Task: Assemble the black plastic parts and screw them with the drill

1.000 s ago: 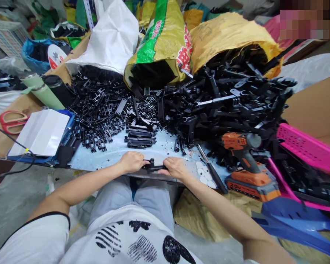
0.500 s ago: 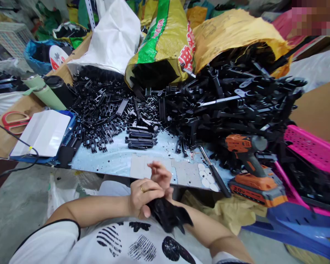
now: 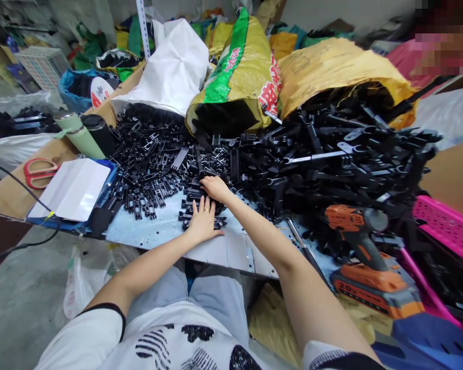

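Observation:
My left hand lies with its fingers spread over a short row of black plastic parts at the table's front middle; a ring is on one finger. Just beyond it, my right hand reaches to the far end of that row. Its fingers are bent and close together against the black parts, and what is between them is hidden. Behind the hands lie small metal pins or screws. A heap of small forked black clips spreads to the left, and a larger heap of long black parts to the right.
An orange cordless drill stands at the right front, beside a pink basket. A dark-handled tool lies nearer the middle. White, green-yellow and orange-yellow sacks line the back. Red scissors and a green bottle are left.
Both hands have moved forward from my chest to the row of black parts. The dark, crumpled item that was at my hands is no longer visible.

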Available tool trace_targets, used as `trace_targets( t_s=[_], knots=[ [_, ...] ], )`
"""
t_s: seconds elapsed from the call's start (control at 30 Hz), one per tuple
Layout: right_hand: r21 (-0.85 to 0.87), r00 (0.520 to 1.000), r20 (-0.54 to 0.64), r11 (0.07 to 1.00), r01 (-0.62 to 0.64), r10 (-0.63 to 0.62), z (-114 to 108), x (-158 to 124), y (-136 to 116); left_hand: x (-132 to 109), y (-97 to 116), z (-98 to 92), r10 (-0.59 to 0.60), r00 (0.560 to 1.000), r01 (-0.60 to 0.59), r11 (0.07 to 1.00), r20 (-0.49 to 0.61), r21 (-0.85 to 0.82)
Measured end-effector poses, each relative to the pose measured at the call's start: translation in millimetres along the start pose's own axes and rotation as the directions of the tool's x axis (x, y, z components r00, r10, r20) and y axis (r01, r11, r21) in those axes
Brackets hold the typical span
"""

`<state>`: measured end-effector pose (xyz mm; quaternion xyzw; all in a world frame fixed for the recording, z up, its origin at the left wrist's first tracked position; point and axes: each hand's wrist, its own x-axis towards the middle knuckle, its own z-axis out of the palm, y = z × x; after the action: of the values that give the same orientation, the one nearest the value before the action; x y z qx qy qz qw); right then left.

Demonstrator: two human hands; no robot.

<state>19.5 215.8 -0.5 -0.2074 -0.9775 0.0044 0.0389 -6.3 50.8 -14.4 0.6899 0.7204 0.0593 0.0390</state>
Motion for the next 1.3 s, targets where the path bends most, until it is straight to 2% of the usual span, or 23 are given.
trace_targets(
  t_s=[0.07, 0.1, 0.2, 0.27, 0.33, 0.37, 0.43, 0.53, 0.63, 0.7, 0.73, 0.8, 0.83, 0.87, 0.9, 0.93, 0.97, 1.03, 1.07, 1.1, 1.2, 1.3],
  knots=[
    [0.006, 0.996, -0.090, 1.000, 0.020, -0.020, -4.7, -0.6, 14.1, 10.4, -6.0, -0.5, 0.001, 1.000, -0.001, 1.000, 0.012, -0.014],
    [0.007, 0.990, -0.143, 1.000, -0.010, 0.010, -8.3, -0.4, 24.5, 14.8, -9.6, -0.7, 0.006, 1.000, -0.006, 1.000, 0.017, -0.016],
    [0.009, 0.946, -0.241, 0.975, -0.220, 0.216, -19.5, 6.1, 61.7, 24.5, -18.2, -0.9, 0.034, 0.999, -0.034, 0.999, 0.027, -0.011],
    [0.019, 0.894, -0.255, 0.926, -0.377, 0.369, -25.3, 15.2, 81.3, 27.7, -20.4, -0.8, 0.045, 0.999, -0.044, 0.999, 0.024, -0.012],
    [0.032, 0.830, -0.318, 0.880, -0.475, 0.459, -31.3, 26.0, 88.6, 28.8, -20.8, -0.4, 0.049, 0.999, -0.049, 0.999, 0.016, -0.018],
    [0.039, 0.804, -0.376, 0.875, -0.482, 0.460, -35.4, 31.5, 86.9, 28.9, -20.8, -0.2, 0.051, 0.999, -0.051, 0.998, 0.012, -0.023],
    [0.039, 0.779, -0.495, 0.906, -0.422, 0.384, -46.9, 42.5, 74.1, 29.3, -21.2, 0.3, 0.053, 0.999, -0.053, 0.998, 0.002, -0.032],
    [-0.014, 0.808, -0.552, 0.967, -0.255, 0.205, -70.0, 63.4, 40.6, 30.9, -21.9, -0.3, 0.046, 0.999, -0.047, 0.998, -0.008, -0.042],
    [-0.079, 0.880, -0.472, 0.991, -0.104, 0.055, -84.1, 94.9, 5.6, 28.8, -19.3, -4.3, 0.054, 0.999, -0.054, 0.997, -0.006, -0.051],
    [-0.135, 0.950, -0.299, 0.989, 0.057, -0.096, -79.6, 119.0, -12.9, 21.4, -17.8, -9.1, 0.106, 0.994, -0.109, 0.991, -0.041, -0.081],
    [-0.161, 0.967, -0.182, 0.976, 0.149, -0.178, -72.9, 130.4, -19.9, 16.0, -18.9, -12.1, 0.169, 0.983, -0.177, 0.979, -0.078, -0.106],
    [-0.189, 0.960, 0.028, 0.942, 0.278, -0.277, -54.3, 149.3, -28.6, 5.1, -29.7, -19.3, 0.317, 0.931, -0.345, 0.927, -0.180, -0.151],
    [-0.194, 0.951, 0.098, 0.932, 0.306, -0.292, -44.7, 156.0, -30.4, 1.6, -40.6, -23.7, 0.350, 0.907, -0.392, 0.905, -0.235, -0.166],
    [-0.192, 0.945, 0.141, 0.928, 0.319, -0.296, -36.3, 160.7, -30.6, 0.8, -55.7, -28.8, 0.328, 0.899, -0.387, 0.905, -0.290, -0.178],
    [-0.181, 0.942, 0.151, 0.929, 0.324, -0.299, -30.3, 163.2, -29.5, 3.5, -74.7, -34.6, 0.245, 0.907, -0.323, 0.926, -0.342, -0.193],
    [-0.163, 0.942, 0.128, 0.930, 0.328, -0.310, -27.0, 163.4, -27.4, 10.2, -96.9, -41.2, 0.111, 0.916, -0.206, 0.955, -0.386, -0.213],
    [-0.138, 0.944, 0.070, 0.934, 0.330, -0.323, -26.6, 161.6, -24.5, 21.0, -121.2, -48.1, -0.049, 0.902, -0.060, 0.969, -0.429, -0.238],
    [-0.062, 0.945, -0.115, 0.952, 0.300, -0.305, -33.1, 151.9, -18.2, 52.7, -169.9, -61.4, -0.305, 0.835, 0.194, 0.942, -0.458, -0.273],
    [0.001, 0.943, -0.210, 0.965, 0.263, -0.257, -38.4, 144.6, -15.2, 71.8, -191.4, -66.9, -0.382, 0.807, 0.281, 0.919, -0.450, -0.276],
    [0.077, 0.940, -0.286, 0.973, 0.216, -0.186, -43.6, 136.0, -12.7, 91.5, -209.2, -71.0, -0.420, 0.799, 0.330, 0.904, -0.430, -0.271],
    [0.272, 0.931, -0.362, 0.961, 0.059, 0.045, -50.6, 105.6, -8.7, 142.5, -238.4, -74.5, -0.519, 0.780, 0.440, 0.852, -0.350, -0.283],
    [0.276, 0.944, -0.301, 0.960, -0.050, 0.136, -38.8, 76.7, -8.7, 169.0, -243.4, -68.9, -0.591, 0.753, 0.512, 0.802, -0.289, -0.306]
  ],
)
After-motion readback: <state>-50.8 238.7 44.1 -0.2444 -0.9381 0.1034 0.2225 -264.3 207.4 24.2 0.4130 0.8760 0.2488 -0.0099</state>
